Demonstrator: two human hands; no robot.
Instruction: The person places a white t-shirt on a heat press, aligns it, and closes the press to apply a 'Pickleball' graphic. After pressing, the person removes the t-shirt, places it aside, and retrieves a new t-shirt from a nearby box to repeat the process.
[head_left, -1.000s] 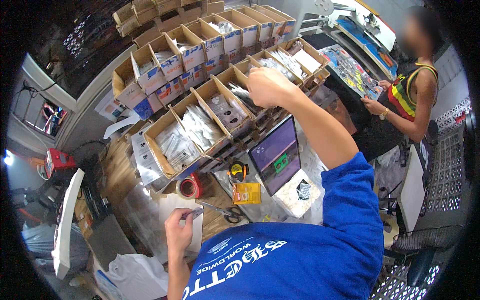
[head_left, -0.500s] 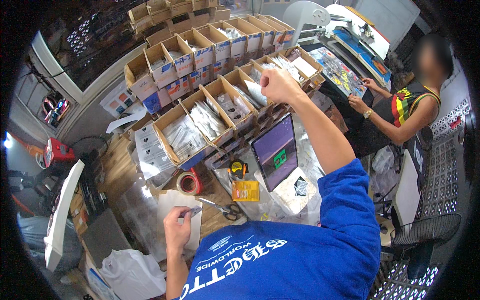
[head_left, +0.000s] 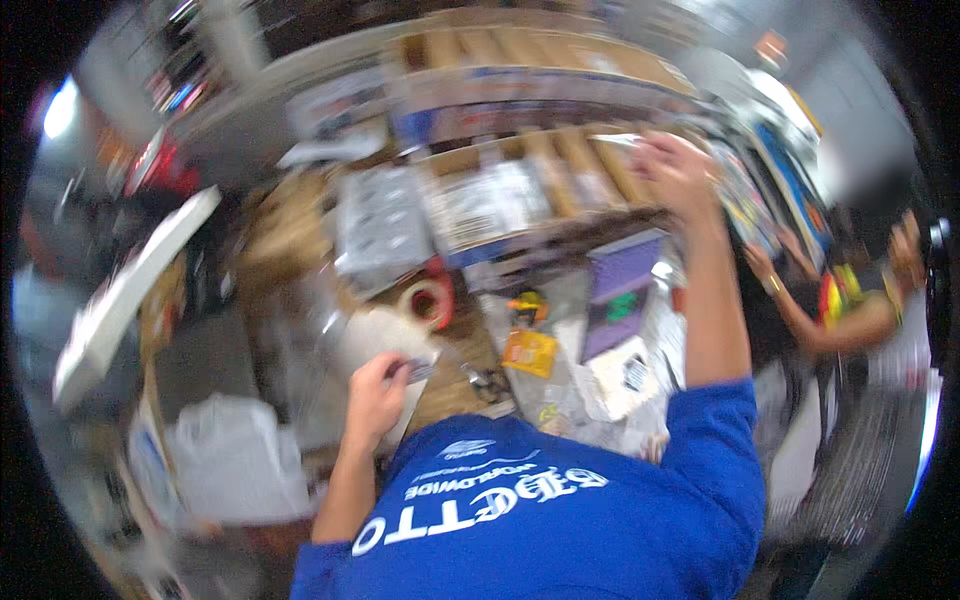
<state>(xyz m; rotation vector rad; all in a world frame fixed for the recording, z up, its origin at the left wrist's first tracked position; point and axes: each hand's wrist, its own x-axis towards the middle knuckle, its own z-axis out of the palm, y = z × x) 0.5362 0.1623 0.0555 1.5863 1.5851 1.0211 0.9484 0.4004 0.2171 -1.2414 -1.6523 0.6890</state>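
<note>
My left hand (head_left: pixel 376 398) is closed on a small slip (head_left: pixel 420 369), pinched between thumb and fingers. Beneath it lies a pale sheet of paper (head_left: pixel 372 338). My right hand (head_left: pixel 682 178) is raised over the front row of cardboard bins (head_left: pixel 480 246), fingers bent together. A thin whitish piece (head_left: pixel 617 139) shows at its fingertips, too blurred to name. Clear and white packets (head_left: pixel 492 205) fill the bins. Below the right forearm stands a tablet (head_left: pixel 620 268) with a purple screen. Scissors (head_left: pixel 490 384) lie right of the left hand.
Tape rolls (head_left: pixel 428 302), a tape measure (head_left: pixel 527 308) and a yellow packet (head_left: pixel 530 352) lie on the table. Another bin row (head_left: pixel 540 84) stands behind. A co-worker's hand (head_left: pixel 762 264) shows at the right. A white panel (head_left: pixel 138 300) leans at left.
The whole view has swung and blurred, so bins and table sit differently in it. My right hand stays raised over the bins, farther along the row. The left keeps the slip.
</note>
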